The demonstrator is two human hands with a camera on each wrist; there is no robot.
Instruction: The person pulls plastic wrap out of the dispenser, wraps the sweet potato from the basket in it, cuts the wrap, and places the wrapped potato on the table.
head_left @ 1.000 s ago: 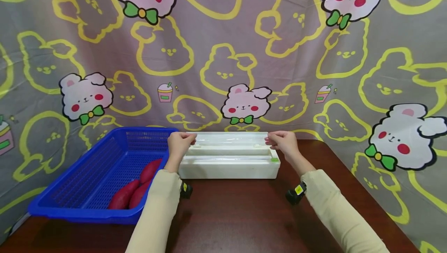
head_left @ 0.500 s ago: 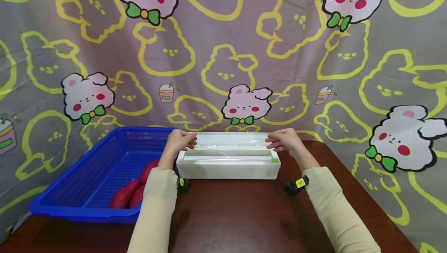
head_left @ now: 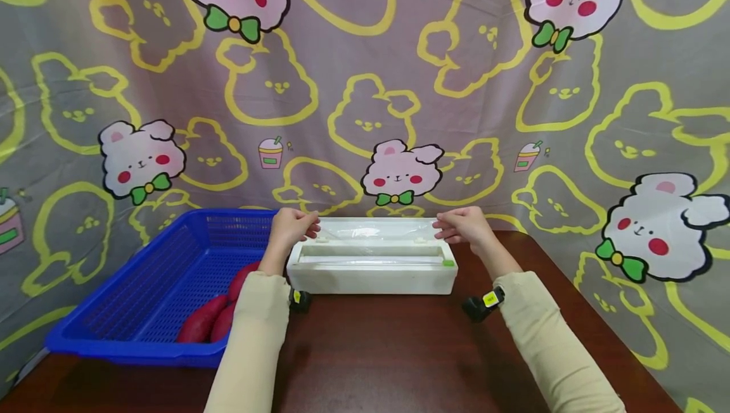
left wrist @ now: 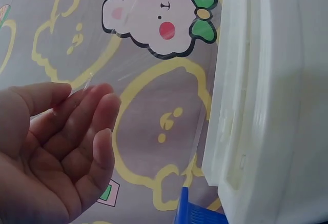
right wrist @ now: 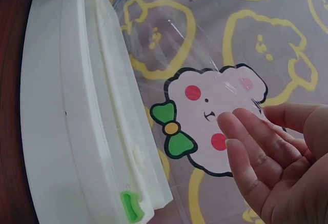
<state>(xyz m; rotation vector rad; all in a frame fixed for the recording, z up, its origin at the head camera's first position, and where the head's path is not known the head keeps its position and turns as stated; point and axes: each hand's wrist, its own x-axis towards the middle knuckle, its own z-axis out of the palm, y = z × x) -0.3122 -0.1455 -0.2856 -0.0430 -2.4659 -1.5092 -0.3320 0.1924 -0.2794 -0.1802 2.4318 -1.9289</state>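
Observation:
A thin sheet of clear plastic wrap (head_left: pixel 365 233) stretches between both hands above a white cling film dispenser (head_left: pixel 371 281), whose lid is up. The left hand (head_left: pixel 292 230) pinches one corner of the film between thumb and forefinger at the dispenser's left end. At the right end, the right hand (head_left: pixel 466 228) pinches the other corner, its remaining fingers loosely bent. Faint glossy creases of the wrap (right wrist: pixel 205 55) show in the right wrist view. Inside the dispenser lies the film roll (head_left: pixel 365 261). A green slider (head_left: pixel 448 263) sits at the right of its front edge.
A blue plastic basket (head_left: pixel 137 351) stands at the left, with several red-skinned sweet potatoes (head_left: pixel 202 319) in it. The dispenser is on a dark brown wooden table (head_left: pixel 382 349). A patterned cloth (head_left: pixel 485 115) hangs close behind.
Both hands have risen slightly, lifting the film with them, mostly during the first half second. The forearms have shifted a little, and the dispenser stays in place.

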